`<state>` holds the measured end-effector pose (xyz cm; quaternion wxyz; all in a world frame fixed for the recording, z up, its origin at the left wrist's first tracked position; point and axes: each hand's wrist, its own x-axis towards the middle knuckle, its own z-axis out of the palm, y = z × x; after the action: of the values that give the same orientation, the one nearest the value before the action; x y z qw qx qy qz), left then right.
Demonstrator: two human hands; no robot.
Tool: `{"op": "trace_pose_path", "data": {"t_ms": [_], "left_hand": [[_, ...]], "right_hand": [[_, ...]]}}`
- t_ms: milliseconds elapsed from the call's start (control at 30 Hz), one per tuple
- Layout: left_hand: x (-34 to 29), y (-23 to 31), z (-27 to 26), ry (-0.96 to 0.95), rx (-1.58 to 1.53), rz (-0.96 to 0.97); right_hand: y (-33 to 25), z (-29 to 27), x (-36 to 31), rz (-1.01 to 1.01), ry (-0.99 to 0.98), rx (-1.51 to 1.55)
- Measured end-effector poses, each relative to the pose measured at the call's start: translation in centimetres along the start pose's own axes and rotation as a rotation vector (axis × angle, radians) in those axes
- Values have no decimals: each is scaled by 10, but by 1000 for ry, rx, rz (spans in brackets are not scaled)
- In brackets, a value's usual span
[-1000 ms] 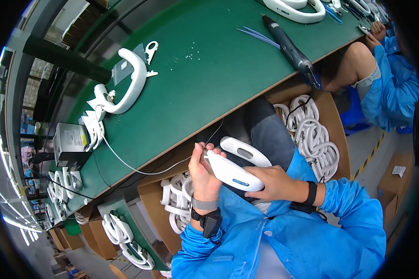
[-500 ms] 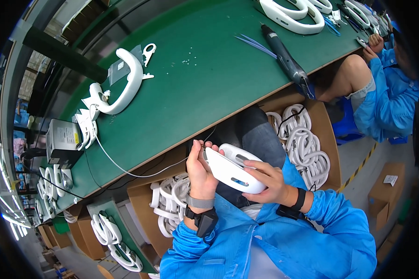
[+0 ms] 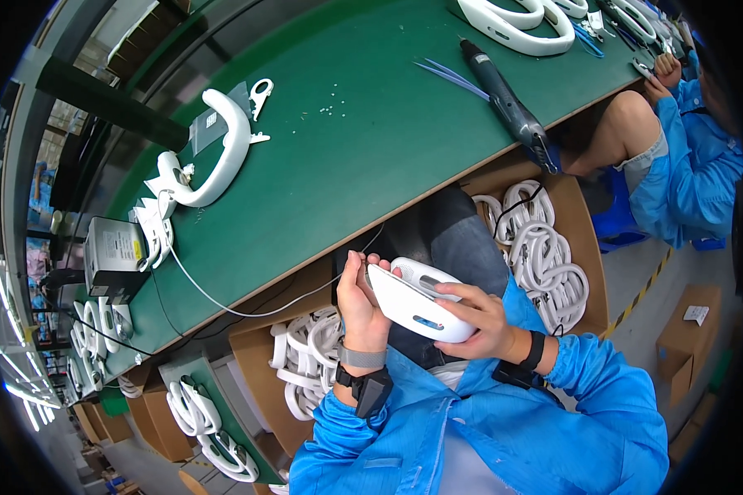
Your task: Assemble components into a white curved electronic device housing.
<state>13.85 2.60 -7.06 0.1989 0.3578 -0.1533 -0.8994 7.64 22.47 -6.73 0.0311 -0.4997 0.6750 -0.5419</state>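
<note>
Over my lap, a white neck fan (image 3: 417,308) is held between both hands, its two rounded ends side by side. One end has a perforated patch, and the nearer one has a slot showing some blue inside. My left hand (image 3: 363,301) wraps its fingers round the far left part of the fan. From the right, my right hand (image 3: 476,320) grips the end with the slot, fingers over the top. A thin white cable (image 3: 248,314) runs from the table toward my left hand; where it ends is hidden.
On the green table (image 3: 330,173) lie a black electric screwdriver (image 3: 504,95), blue tweezers (image 3: 451,78), another white neck fan (image 3: 238,140) and small white bits. Cardboard boxes of white fans (image 3: 545,264) stand below the edge. A co-worker in blue (image 3: 685,173) sits at the right.
The fan has shifted very slightly rightward and down in the picture, and the slot on its nearer end shows more clearly. Both hands keep their hold.
</note>
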Motion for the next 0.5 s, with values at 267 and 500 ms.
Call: {"op": "trace_pose_path", "data": {"t_ms": [267,500], "left_hand": [[4,1,-11,-19,-24,-3],[12,5,-21,97,-51,55]], "right_hand": [[-10,-6,9,-22,62,111],[-5,5,-7,447,1,279]]}}
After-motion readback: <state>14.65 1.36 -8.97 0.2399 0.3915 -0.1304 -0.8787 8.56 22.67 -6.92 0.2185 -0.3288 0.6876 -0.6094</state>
